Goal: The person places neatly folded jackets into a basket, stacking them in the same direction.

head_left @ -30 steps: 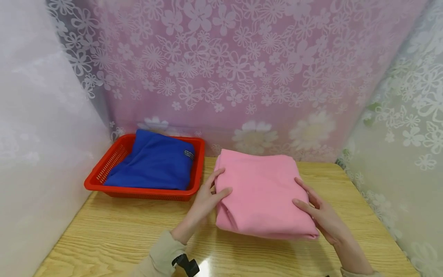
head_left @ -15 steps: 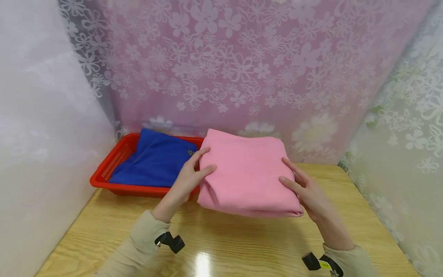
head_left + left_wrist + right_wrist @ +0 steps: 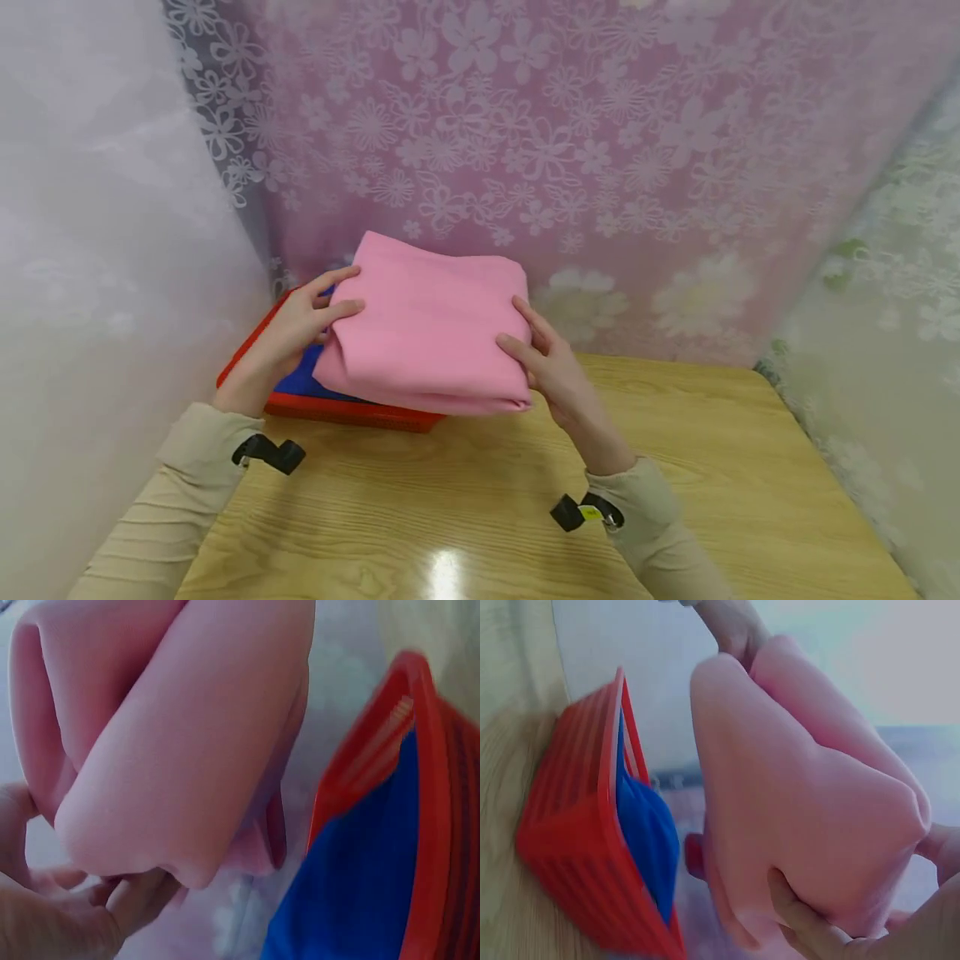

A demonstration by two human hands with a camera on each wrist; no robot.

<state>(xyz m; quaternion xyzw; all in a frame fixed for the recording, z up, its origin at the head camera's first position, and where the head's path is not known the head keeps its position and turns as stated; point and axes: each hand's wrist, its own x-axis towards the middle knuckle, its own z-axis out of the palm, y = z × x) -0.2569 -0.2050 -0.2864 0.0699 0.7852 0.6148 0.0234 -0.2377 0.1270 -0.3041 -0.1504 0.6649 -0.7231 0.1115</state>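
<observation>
A thick, folded pink garment point(image 3: 435, 325) hangs in the air between both hands, over the red plastic basket point(image 3: 360, 412). My left hand point(image 3: 292, 329) grips its left edge, thumb on the top face and some fingers beneath the fold. On the opposite edge, my right hand point(image 3: 558, 371) holds it the same way. Inside the basket lies a folded blue garment point(image 3: 303, 379), mostly covered by the pink one in the head view. The right wrist view shows a gap between the pink bundle and the blue cloth point(image 3: 651, 832).
The basket stands at the back left of a light wooden table point(image 3: 480, 508), close to the white left wall point(image 3: 127, 275). A pink floral curtain point(image 3: 637, 208) rises behind the table, and a pale floral sheet point(image 3: 885, 358) borders the right side.
Both hands have carried the pink garment leftward and up, from the middle of the table to over the basket. The basket and blue garment have stayed put.
</observation>
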